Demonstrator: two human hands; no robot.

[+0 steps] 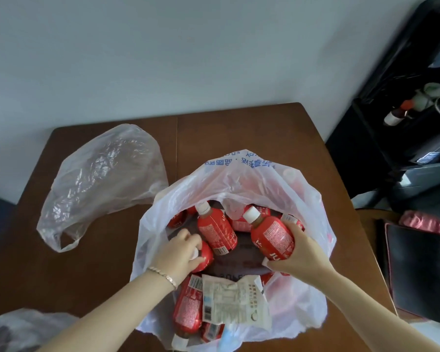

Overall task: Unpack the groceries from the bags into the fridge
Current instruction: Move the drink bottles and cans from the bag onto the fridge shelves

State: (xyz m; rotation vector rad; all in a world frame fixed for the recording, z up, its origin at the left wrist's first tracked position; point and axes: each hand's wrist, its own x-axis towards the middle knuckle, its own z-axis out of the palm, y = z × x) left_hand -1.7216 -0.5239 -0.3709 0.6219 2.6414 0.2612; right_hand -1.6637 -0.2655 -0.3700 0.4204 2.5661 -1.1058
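Low in the frame's centre, a white translucent plastic bag with blue print (239,174) lies open on the brown wooden surface (239,128), its folds hiding parts of red-labelled, white-capped bottles (215,231). The left hand (181,252) curls round one half-covered bottle (205,255); the right hand (299,255) grips a tilted bottle (271,236).

Single head-worn wide-angle view, facing forward and steeply down, close above a table (239,128) and open bag (241,181), wall (163,47) filling the top

The brown table (239,130) carries a white bag (252,181), a clear bag (99,179) to its left, a crumpled bag (18,331) nearer
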